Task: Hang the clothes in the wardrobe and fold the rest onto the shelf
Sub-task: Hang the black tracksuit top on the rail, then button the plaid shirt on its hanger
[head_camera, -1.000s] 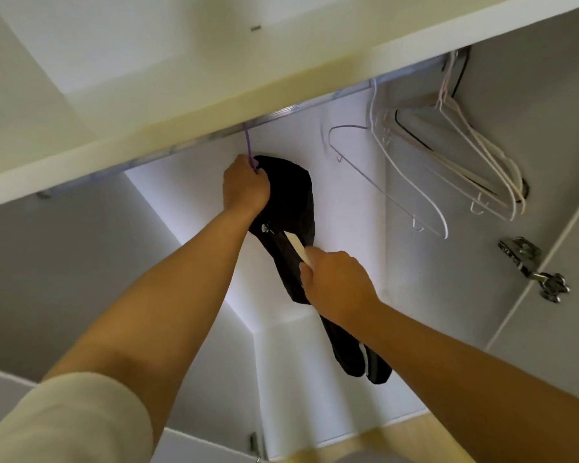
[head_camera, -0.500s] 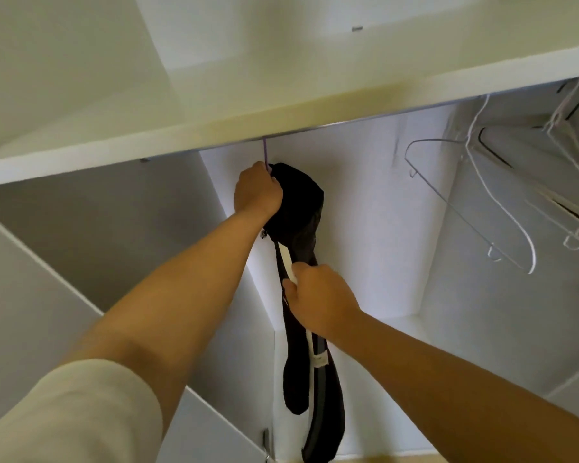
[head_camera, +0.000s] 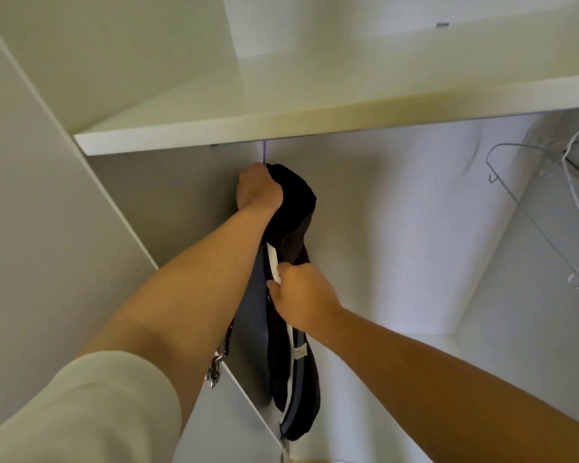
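One dark garment [head_camera: 295, 208] hangs high in the wardrobe in the head view, bunched over a purple hanger hook [head_camera: 264, 152] that rises behind the front edge of the shelf [head_camera: 281, 128]; the rail is hidden, so whether the hook sits on it cannot be told. The left hand [head_camera: 259, 187] grips the hanger's neck and the cloth's top, fingers curled round; the right hand [head_camera: 301, 299] pinches the cloth lower down beside a white label [head_camera: 272, 262]. I judge this piece nearly hung, with letting go and straightening left; the folding looks not yet done. The cloth is soft, matt and limp, a long narrow drape with pale piping; a metal clip [head_camera: 214, 369] dangles from a strap; thin wire hangers [head_camera: 515, 202] hang bare to the right; the shelf is smooth white board.
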The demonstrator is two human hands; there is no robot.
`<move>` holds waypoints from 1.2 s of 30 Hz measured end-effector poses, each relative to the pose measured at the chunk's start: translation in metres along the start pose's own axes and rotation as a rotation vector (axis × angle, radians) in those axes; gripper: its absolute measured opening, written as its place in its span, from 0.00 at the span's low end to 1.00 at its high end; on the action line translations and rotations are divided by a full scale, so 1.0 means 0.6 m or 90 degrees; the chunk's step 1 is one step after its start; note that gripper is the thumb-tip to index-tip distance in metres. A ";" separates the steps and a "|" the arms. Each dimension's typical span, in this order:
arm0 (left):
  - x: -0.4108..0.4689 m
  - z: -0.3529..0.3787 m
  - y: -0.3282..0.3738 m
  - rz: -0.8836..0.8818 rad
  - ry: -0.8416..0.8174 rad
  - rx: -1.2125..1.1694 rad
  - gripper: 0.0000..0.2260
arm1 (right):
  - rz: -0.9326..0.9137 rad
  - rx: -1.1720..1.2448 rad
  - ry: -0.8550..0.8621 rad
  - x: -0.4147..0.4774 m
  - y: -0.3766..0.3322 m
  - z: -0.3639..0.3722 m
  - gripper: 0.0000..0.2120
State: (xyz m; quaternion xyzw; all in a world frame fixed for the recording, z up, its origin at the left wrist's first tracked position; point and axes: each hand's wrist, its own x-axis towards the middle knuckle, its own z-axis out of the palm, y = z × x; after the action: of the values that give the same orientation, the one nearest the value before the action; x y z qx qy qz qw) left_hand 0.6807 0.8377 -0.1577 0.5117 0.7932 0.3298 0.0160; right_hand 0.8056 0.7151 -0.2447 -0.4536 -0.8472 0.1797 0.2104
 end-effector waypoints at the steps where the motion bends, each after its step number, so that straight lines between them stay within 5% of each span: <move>1: 0.000 -0.003 -0.003 0.000 0.002 -0.003 0.14 | -0.003 0.002 0.002 0.002 -0.004 0.004 0.19; 15: 0.001 -0.006 -0.023 -0.011 0.008 0.010 0.11 | -0.028 -0.001 -0.024 0.013 -0.006 0.009 0.14; 19: -0.032 0.010 0.012 -0.030 0.166 -0.013 0.19 | -0.021 0.019 -0.014 -0.004 0.039 -0.010 0.25; 22: -0.087 0.042 0.057 0.083 0.222 -0.108 0.13 | 0.086 0.096 0.040 -0.025 0.094 -0.029 0.27; 26: -0.168 0.101 0.152 0.208 -0.043 -0.228 0.05 | 0.280 0.226 0.196 -0.066 0.174 -0.076 0.18; 32: -0.263 0.178 0.324 0.139 -0.405 -0.411 0.08 | 0.460 0.235 0.432 -0.163 0.280 -0.138 0.10; 36: -0.298 0.221 0.448 0.013 -0.518 -0.504 0.08 | 0.439 0.069 0.655 -0.253 0.327 -0.190 0.06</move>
State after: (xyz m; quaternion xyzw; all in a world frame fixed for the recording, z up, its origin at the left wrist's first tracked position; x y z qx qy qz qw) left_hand 1.0291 0.8270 -0.1721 0.5602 0.5339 0.3787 0.5076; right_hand 1.0768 0.7031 -0.2747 -0.7183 -0.4312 0.0386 0.5446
